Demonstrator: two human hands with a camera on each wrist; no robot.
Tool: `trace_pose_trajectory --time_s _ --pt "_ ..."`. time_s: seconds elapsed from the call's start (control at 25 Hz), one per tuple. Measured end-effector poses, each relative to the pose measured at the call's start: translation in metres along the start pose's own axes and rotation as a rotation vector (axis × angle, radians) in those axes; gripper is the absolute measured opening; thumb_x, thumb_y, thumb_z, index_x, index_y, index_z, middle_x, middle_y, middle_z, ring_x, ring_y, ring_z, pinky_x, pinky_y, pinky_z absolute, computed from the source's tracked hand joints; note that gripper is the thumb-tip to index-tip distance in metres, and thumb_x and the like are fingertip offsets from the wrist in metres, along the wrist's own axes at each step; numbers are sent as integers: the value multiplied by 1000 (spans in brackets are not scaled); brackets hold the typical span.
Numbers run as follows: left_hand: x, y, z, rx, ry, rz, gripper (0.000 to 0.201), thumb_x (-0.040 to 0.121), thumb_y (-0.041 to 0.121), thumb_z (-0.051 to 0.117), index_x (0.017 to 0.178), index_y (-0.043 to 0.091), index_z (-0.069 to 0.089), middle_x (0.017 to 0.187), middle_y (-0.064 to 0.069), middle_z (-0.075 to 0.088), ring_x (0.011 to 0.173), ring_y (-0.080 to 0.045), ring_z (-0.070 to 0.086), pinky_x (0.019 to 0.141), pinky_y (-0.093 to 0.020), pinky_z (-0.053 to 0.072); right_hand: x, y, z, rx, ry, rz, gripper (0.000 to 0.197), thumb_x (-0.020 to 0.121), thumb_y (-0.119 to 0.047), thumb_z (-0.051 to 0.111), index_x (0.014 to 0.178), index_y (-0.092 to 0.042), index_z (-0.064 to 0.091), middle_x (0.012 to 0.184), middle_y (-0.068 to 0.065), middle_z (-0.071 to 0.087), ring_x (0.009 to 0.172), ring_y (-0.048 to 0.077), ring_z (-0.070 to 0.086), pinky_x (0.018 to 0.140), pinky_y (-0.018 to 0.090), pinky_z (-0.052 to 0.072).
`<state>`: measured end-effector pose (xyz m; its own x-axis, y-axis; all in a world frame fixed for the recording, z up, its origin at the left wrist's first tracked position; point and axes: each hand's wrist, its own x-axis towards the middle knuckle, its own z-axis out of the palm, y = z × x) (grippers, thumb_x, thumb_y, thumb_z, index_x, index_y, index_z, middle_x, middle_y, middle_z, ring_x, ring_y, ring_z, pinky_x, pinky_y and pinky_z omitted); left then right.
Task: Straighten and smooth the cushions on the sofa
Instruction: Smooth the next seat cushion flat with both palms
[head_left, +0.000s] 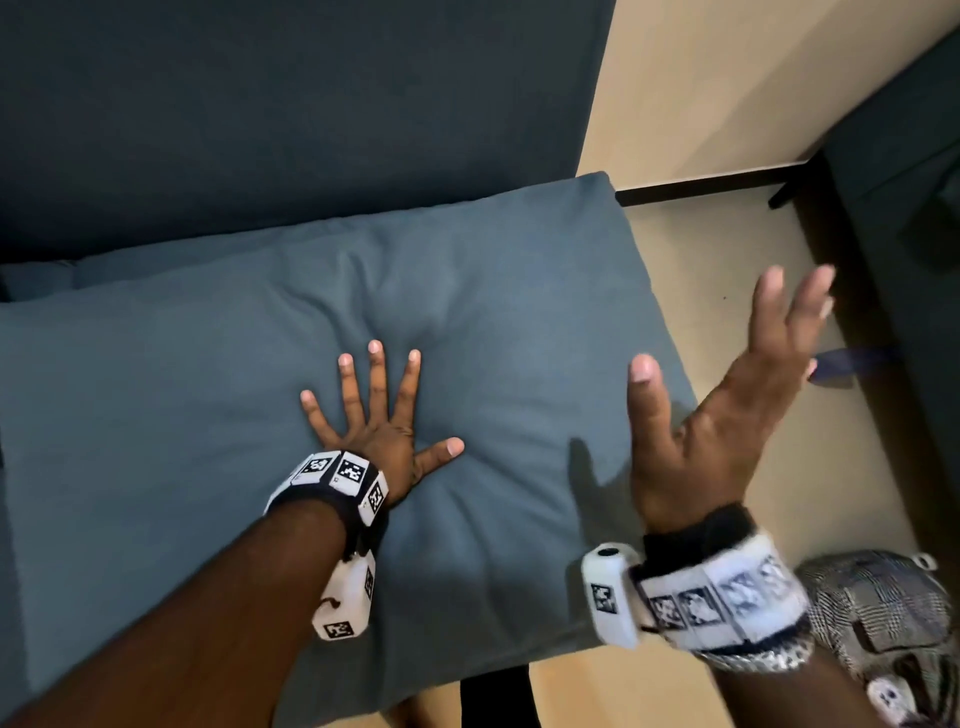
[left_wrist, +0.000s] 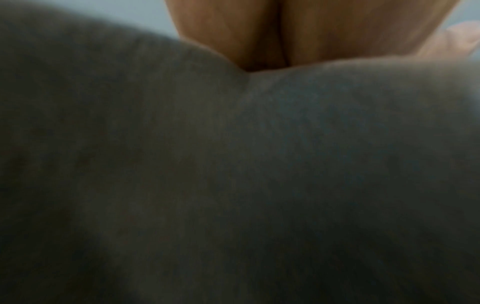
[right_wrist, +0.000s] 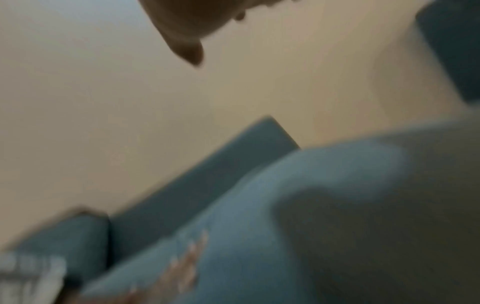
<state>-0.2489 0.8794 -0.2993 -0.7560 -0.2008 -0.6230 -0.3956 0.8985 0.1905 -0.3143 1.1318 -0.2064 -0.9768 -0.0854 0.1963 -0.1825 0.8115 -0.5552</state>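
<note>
The blue-grey seat cushion (head_left: 493, 322) lies flat on the sofa (head_left: 291, 104), its far edge against the dark backrest and its right edge reaching the sofa's right end, where the far right corner pokes out past the backrest toward the wall. Its cover is creased, with folds running out from a dent near the middle.

In that dent sits the left hand (head_left: 376, 431), palm down, all five fingers straight and fanned wide, pressing into the fabric a little toward the near half of the cushion. It grasps nothing; it only pushes flat. The left wrist view is dim and shows little more than fabric bulging up against the heel of the hand (left_wrist: 298, 30).

The right hand (head_left: 727, 405) hangs in the air above the cushion's right edge, clear of the fabric, fingers loose and spread, thumb pointing away from me, holding nothing. It is blurred.

Each wrist carries a band (head_left: 337, 480) of black-and-white marker tiles. Beyond the sofa's right end is pale floor (head_left: 701, 249), with a black skirting strip at the wall and another dark upholstered piece (head_left: 904, 171) at the far right.
</note>
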Motion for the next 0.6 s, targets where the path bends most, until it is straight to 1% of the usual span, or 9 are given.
trace_pose_trajectory --time_s 0.08,0.12,0.2,0.28,0.36,0.4,0.44,0.52,0.6 --pt "-7 1 -3 9 -14 13 113 60 100 15 143 47 -42 150 5 -55 142 -32 -46 108 -76 -21 -46 12 44 -296 -355 -97 86 98 -70 34 166 -23 12 174 4 -5 161 28 -5 125 67 7" --pt "-14 0 -1 5 -12 30 114 62 100 19 144 47 -41 150 5 -55 142 -32 -46 107 -76 -20 -67 27 59 -410 -464 -115 86 97 -75 27 166 -28 9 174 0 -7 161 27 -7 123 67 12" --pt "-17 -4 -5 -21 27 63 115 65 100 27 144 50 -39 153 6 -52 143 -31 -45 107 -75 -21 -60 29 55 -428 -495 -28 86 94 -78 29 165 -34 10 174 -5 -6 161 24 -6 123 65 12" --pt "-22 -8 -13 -92 48 103 113 67 99 32 145 54 -34 156 9 -47 145 -29 -43 107 -73 -24 -43 -4 18 -161 -297 -13 82 94 -70 42 164 -31 21 175 -2 -2 161 22 -2 126 61 11" --pt "-25 -13 -14 -137 93 146 109 71 96 37 147 56 -30 159 10 -43 146 -27 -41 107 -70 -26 -34 -18 -17 122 88 -40 76 100 -55 50 161 -14 31 173 11 11 160 18 10 129 50 16" --pt "-30 -17 -12 -143 130 164 106 74 94 38 148 56 -27 160 11 -40 147 -26 -39 108 -68 -26 -38 -13 -15 142 230 -54 75 103 -53 47 159 -7 32 170 17 17 159 17 15 129 47 16" --pt "-35 -20 -7 -136 182 185 104 76 93 38 149 56 -25 162 11 -38 148 -24 -38 109 -66 -27 -47 -14 0 32 194 -36 79 103 -60 37 161 -7 29 170 18 17 159 21 15 128 51 16" --pt "-53 -27 5 -58 225 211 100 80 89 37 152 53 -23 164 10 -34 151 -23 -33 113 -64 -24 -91 -19 58 -300 -193 -27 89 97 -76 11 166 -19 11 174 8 2 161 29 1 124 63 13" --pt "-64 -34 19 57 290 242 92 87 84 31 154 49 -23 165 7 -33 153 -23 -29 118 -62 -18 -117 -2 88 -471 -352 -76 83 99 -73 12 166 -26 4 175 1 -6 161 26 -7 125 65 7"
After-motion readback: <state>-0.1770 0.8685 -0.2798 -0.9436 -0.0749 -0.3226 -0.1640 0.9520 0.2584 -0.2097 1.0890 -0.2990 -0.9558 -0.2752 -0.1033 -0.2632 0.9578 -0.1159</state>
